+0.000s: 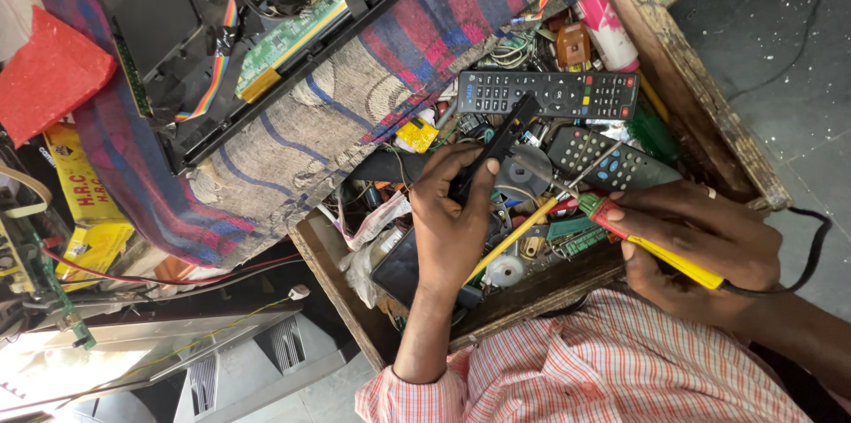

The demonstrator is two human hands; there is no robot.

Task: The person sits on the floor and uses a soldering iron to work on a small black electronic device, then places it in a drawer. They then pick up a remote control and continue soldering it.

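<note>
Black and slim, a flat plastic strip slants up over the cluttered wooden drawer, its upper end reaching the underside of a long black remote control that lies across the heap of parts. The left hand pinches the strip's lower end between thumb and curled fingers, closed firmly round it, with the wrist coming up from a red-and-white checked sleeve. The right hand is wrapped tight around a yellow soldering iron with a red and green collar; its thin metal tip points toward the strip, just beside a grey remote control, and a black cord loops away from the handle's back end. A yellow-handled tool lies in the drawer between the two hands, under the left thumb side. Beside it sit a small white disc, a pink and white tube near the drawer's far wall, and tangled wires. A striped blue, red and beige cloth covers the bench beside the drawer, bearing an opened black chassis with a green circuit board.
</note>
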